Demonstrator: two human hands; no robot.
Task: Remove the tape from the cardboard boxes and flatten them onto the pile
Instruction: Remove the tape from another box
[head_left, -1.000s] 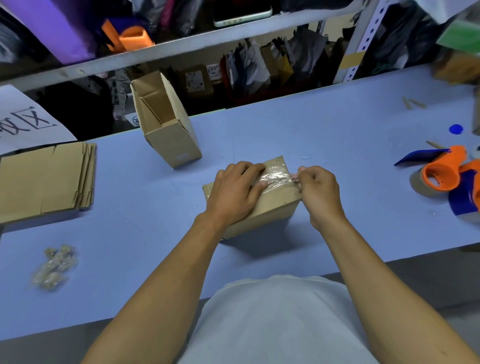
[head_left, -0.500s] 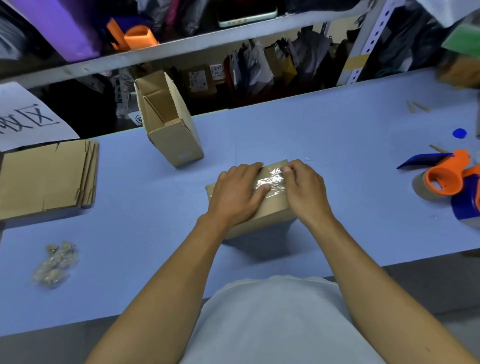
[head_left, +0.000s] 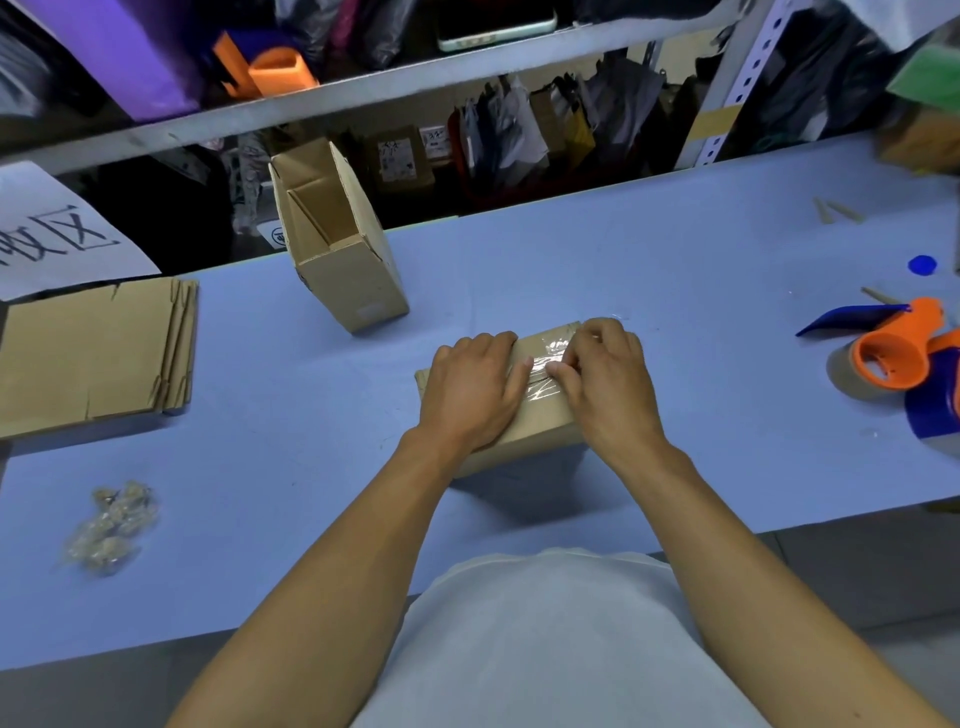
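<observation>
A small taped cardboard box (head_left: 540, 426) lies on the blue table (head_left: 675, 291) in front of me. My left hand (head_left: 475, 387) rests flat on its top left part and holds it down. My right hand (head_left: 605, 379) is on the box's right part, its fingertips curled onto the crinkled clear tape (head_left: 550, 358) on the top. A second cardboard box (head_left: 343, 249) stands upright with its top open at the back left. A pile of flattened boxes (head_left: 93, 353) lies at the far left.
Crumpled balls of removed tape (head_left: 111, 525) lie near the front left edge. An orange and blue tape dispenser (head_left: 904, 364) sits at the right. A shelf rack (head_left: 415, 83) stands behind the table, a white paper sign (head_left: 52, 234) at the left.
My right hand has moved from the box's right end, where it pinched the tape, onto the top of the box beside my left hand. The left hand stayed put.
</observation>
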